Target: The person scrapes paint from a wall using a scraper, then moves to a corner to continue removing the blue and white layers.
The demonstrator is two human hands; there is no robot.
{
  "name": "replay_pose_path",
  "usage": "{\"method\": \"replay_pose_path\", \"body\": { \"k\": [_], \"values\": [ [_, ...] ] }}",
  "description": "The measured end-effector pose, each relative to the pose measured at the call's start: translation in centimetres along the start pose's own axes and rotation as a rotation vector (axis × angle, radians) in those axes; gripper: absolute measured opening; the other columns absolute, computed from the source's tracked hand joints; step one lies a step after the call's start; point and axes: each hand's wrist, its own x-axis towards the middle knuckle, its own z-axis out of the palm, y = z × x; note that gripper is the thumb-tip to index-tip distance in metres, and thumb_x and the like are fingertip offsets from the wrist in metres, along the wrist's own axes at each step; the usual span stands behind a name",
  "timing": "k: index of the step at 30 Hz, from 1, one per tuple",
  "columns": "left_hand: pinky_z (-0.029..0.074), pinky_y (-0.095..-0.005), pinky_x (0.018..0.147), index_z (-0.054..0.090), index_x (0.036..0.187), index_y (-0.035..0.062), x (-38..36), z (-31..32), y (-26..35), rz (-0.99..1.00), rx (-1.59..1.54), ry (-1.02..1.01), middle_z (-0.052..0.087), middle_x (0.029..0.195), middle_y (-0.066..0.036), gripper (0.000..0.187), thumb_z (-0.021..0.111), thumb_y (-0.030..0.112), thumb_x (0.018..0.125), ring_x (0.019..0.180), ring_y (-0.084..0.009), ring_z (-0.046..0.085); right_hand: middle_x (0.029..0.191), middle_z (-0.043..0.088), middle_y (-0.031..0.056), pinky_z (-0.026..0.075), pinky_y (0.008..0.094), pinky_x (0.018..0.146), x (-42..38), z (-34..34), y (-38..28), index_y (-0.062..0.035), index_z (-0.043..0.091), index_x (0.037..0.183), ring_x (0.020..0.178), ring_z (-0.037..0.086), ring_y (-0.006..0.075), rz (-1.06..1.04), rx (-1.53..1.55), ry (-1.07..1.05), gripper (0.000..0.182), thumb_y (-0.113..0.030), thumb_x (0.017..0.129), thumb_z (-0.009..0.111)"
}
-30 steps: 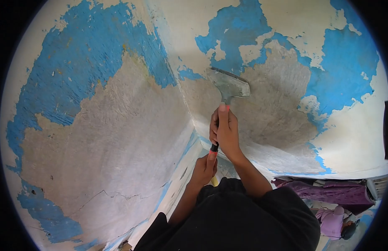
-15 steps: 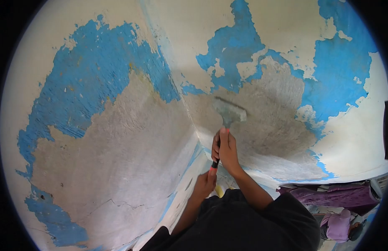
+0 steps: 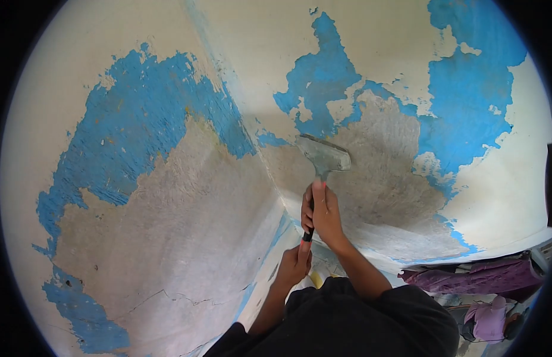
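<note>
Both my hands grip one long-handled wall scraper, its wide grey blade turned up against the right-hand wall. My right hand wraps the upper part of the black and red handle, just below the blade. Lower down, my left hand closes round the handle's end. The blade edge lies at the lower border of a blue paint patch, over bare grey plaster.
On the left wall, more blue paint surrounds a large bare plaster area with a thin crack. The walls meet in a corner near my hands. Purple cloth and a lilac bundle lie at lower right.
The scraper blade has moved slightly up the wall, nearer the blue patch. Both hands keep their hold, and the view has shifted a little.
</note>
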Motion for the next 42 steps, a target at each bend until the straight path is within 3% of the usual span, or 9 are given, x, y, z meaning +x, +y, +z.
{"method": "replay_pose_path", "body": {
  "k": [3,8,14,15,19,22,31,36,42],
  "values": [
    [0.035,-0.0264,0.045,0.051,0.068,0.0054,0.1,-0.5,-0.5,0.042,0.093,0.054,0.046,0.053,0.000,0.061,0.036,0.054,0.100,0.045,-0.0103,0.046,0.055,0.038,0.0006,0.036,0.0255,0.035,0.4,-0.5,1.6,-0.0071,0.039,0.082,0.038,0.037,0.0091,0.014,0.010,-0.058,0.044,-0.046,0.103,0.035],
    [0.035,-0.0258,0.044,0.051,0.071,0.0046,-0.9,0.2,-3.0,-0.034,-0.061,-0.004,0.046,0.053,0.001,0.056,0.039,0.050,0.101,0.045,-0.0091,0.046,0.053,0.037,-0.0001,0.037,0.0266,0.037,-1.3,-1.6,3.5,-0.0063,0.038,0.076,0.038,0.039,0.0094,0.100,0.054,-0.011,0.045,-0.041,0.104,0.036],
    [0.034,-0.0249,0.045,0.049,0.069,0.0055,0.9,0.0,-0.1,0.135,0.015,-0.002,0.044,0.052,0.001,0.054,0.038,0.046,0.103,0.046,-0.0079,0.045,0.055,0.038,0.0004,0.038,0.0266,0.038,-0.6,-0.8,-0.6,-0.0062,0.039,0.079,0.040,0.040,0.0096,0.012,0.047,-0.053,0.043,-0.041,0.104,0.035],
    [0.034,-0.0271,0.042,0.048,0.066,0.0054,1.0,0.4,0.0,0.149,0.040,0.021,0.046,0.049,-0.002,0.062,0.029,0.051,0.103,0.041,-0.0115,0.044,0.054,0.038,0.0002,0.038,0.0268,0.038,-0.2,-0.8,-1.1,-0.0061,0.039,0.078,0.040,0.041,0.0096,-0.002,0.047,-0.052,0.043,-0.040,0.105,0.035],
    [0.034,-0.0277,0.043,0.049,0.065,0.0053,0.2,1.0,-2.4,0.027,0.047,-0.015,0.046,0.049,-0.003,0.064,0.027,0.054,0.102,0.042,-0.0122,0.045,0.054,0.038,0.0010,0.038,0.0262,0.037,-1.2,-2.8,3.4,-0.0058,0.040,0.083,0.039,0.039,0.0096,0.068,0.009,-0.034,0.043,-0.042,0.104,0.034],
    [0.033,-0.0255,0.044,0.049,0.070,0.0051,-0.1,0.9,-1.4,-0.048,-0.052,-0.024,0.046,0.053,0.000,0.056,0.037,0.049,0.102,0.045,-0.0090,0.044,0.054,0.038,0.0011,0.038,0.0266,0.037,-1.1,-2.3,2.0,-0.0060,0.040,0.084,0.038,0.038,0.0100,0.067,0.037,-0.048,0.042,-0.042,0.104,0.034],
    [0.034,-0.0263,0.044,0.052,0.067,0.0050,-0.3,0.5,-1.8,-0.041,0.031,-0.008,0.047,0.052,-0.001,0.058,0.035,0.048,0.103,0.044,-0.0098,0.046,0.054,0.038,0.0014,0.037,0.0259,0.036,-1.2,-2.0,2.8,-0.0062,0.039,0.085,0.038,0.038,0.0102,0.161,0.038,-0.012,0.041,-0.042,0.104,0.035],
    [0.034,-0.0255,0.046,0.050,0.069,0.0032,0.5,0.5,2.2,0.121,-0.001,0.020,0.047,0.053,0.000,0.056,0.038,0.047,0.103,0.046,-0.0095,0.046,0.055,0.039,0.0015,0.038,0.0265,0.037,0.1,-0.5,-2.0,-0.0061,0.039,0.085,0.038,0.039,0.0104,0.009,0.036,-0.094,0.042,-0.043,0.104,0.034],
    [0.034,-0.0256,0.045,0.051,0.072,0.0042,-0.6,0.7,-1.4,-0.040,-0.034,-0.044,0.047,0.052,-0.001,0.054,0.038,0.047,0.103,0.045,-0.0100,0.046,0.056,0.040,0.0016,0.041,0.0280,0.038,-1.1,-2.4,1.6,-0.0060,0.040,0.086,0.040,0.041,0.0110,0.080,0.033,-0.073,0.042,-0.043,0.104,0.033]
  ]
}}
